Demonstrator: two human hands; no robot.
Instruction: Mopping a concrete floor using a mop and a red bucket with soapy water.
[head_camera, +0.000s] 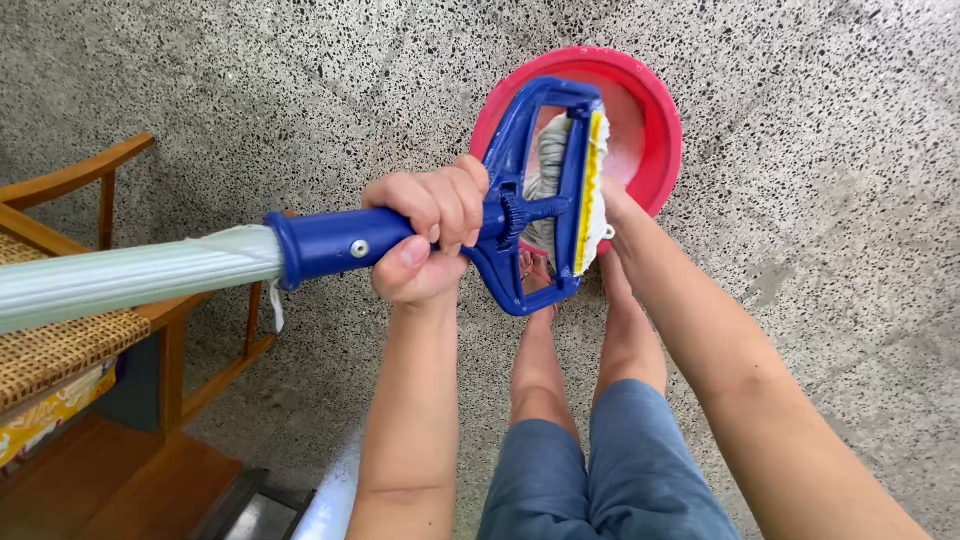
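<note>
Speckled stone floor below me, wooden chair off to the left.

I'm looking straight down on a grey terrazzo floor (820, 200), flecked all over with dark and pale chips, a few rougher blotchy patches showing toward the right. On my left sits a wooden armchair (130, 330) with a warm brown frame, its woven cane seat (60, 350) catching soft, even daylight. Under that seat I can make out a yellow patterned cushion (45, 415). Below it runs a wooden step (130, 485), and beside that a grey ledge at the bottom edge.
</note>
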